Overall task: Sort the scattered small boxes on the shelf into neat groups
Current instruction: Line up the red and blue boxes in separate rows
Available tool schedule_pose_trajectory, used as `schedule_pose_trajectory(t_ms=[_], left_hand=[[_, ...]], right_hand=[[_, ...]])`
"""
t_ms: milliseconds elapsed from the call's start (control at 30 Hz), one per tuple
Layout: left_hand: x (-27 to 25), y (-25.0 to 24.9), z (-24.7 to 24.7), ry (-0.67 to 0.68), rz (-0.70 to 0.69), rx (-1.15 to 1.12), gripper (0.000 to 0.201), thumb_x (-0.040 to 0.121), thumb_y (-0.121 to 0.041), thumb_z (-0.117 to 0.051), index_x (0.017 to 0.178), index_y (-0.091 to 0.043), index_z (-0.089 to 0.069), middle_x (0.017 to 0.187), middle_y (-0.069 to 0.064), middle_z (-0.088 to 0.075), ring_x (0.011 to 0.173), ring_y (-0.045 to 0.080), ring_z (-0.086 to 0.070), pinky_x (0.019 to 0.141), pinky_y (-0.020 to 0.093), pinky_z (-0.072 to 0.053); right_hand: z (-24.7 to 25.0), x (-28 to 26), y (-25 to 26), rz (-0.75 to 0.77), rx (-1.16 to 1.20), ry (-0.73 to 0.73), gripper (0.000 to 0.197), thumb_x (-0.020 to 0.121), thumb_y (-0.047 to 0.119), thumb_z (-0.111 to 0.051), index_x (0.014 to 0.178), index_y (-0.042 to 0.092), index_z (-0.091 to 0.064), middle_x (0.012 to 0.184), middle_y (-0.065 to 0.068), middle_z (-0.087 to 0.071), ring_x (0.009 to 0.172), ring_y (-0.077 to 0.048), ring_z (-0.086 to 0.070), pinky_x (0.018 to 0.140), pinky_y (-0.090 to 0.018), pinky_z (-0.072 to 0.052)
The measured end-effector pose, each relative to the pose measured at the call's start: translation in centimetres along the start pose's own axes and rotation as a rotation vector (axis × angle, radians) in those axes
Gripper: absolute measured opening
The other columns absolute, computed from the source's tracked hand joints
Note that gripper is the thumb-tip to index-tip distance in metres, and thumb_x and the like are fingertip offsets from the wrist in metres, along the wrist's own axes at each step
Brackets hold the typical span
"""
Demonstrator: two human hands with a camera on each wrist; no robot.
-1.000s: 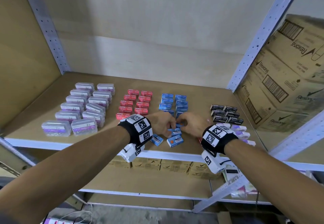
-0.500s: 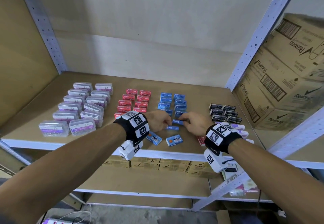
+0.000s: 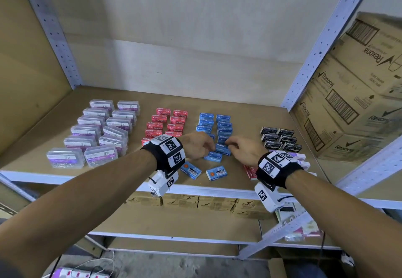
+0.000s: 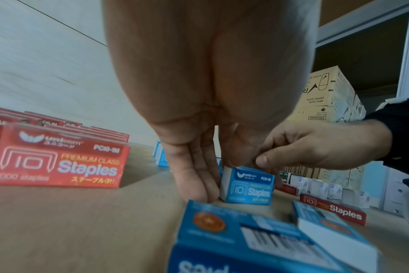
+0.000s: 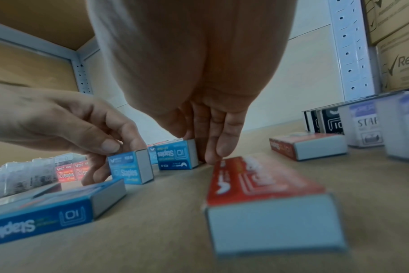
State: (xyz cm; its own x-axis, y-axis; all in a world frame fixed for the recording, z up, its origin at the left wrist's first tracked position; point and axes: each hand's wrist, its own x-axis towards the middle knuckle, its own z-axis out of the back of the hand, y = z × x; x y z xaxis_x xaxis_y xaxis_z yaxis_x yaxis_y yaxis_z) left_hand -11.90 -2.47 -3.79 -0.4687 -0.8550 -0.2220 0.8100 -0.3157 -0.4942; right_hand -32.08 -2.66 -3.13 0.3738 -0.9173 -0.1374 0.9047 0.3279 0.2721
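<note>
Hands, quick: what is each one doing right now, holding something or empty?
Left hand: pinches a standing blue staples box.
Right hand: fingers on another blue staples box; whether it grips it cannot be told.

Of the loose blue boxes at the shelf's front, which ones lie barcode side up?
The two nearest the front edge: one just below the left wrist, one right of it. Both show an orange dot and barcode; the blue ones farther back show the Staples face.

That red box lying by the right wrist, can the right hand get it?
Probably yes. The red box lies flat just beside the right hand, nothing on it, though that hand holds a blue box.
</note>
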Motion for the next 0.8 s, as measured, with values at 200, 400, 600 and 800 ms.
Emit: schedule_pose_trajectory(t_ms=[200,400,600,800], left_hand=[[0.2,-0.3,0.1,0.062,-0.008,0.1,0.039,0.082,-0.015,-0.071,0.12,-0.015,-0.062,0.109,-0.004,-0.06,0.098,0.013,-0.058,0.076,0.021,-0.042],[0.6,-0.3,-0.3,-0.016,-0.007,0.111,0.025,0.084,-0.02,-0.071,0.107,-0.013,-0.067,0.095,-0.007,-0.057,0.087,0.011,-0.054,0.073,0.021,-0.038],[0.3,0.5,0.4,-0.082,0.022,0.061,0.024,0.082,-0.022,-0.071,0.104,-0.015,-0.067,0.092,-0.007,-0.059,0.082,0.012,-0.055,0.064,0.019,-0.038],[0.0,1.4,0.2,-0.157,0.012,0.098,0.019,0.082,-0.019,-0.069,0.1,-0.012,-0.069,0.089,-0.007,-0.056,0.079,0.009,-0.05,0.056,0.012,-0.032]], right_hand=[[0.0,0.0,0.2,0.009,-0.033,0.019,0.032,0.092,0.029,-0.06,0.122,0.018,-0.061,0.114,0.0,-0.064,0.098,-0.017,-0.059,0.074,-0.022,-0.037],[0.1,0.3,-0.1,-0.01,-0.045,0.019,0.023,0.09,0.028,-0.06,0.11,0.017,-0.063,0.104,0.001,-0.062,0.084,-0.013,-0.052,0.07,-0.023,-0.035],[0.6,0.4,-0.7,-0.037,0.033,-0.02,0.007,0.085,0.032,-0.059,0.09,0.028,-0.056,0.082,0.008,-0.059,0.076,-0.015,-0.056,0.068,-0.031,-0.046],[1.3,0.7,-0.3,-0.003,0.061,-0.018,0.007,0.08,0.025,-0.062,0.087,0.023,-0.06,0.082,0.007,-0.061,0.077,-0.017,-0.059,0.071,-0.033,-0.049]])
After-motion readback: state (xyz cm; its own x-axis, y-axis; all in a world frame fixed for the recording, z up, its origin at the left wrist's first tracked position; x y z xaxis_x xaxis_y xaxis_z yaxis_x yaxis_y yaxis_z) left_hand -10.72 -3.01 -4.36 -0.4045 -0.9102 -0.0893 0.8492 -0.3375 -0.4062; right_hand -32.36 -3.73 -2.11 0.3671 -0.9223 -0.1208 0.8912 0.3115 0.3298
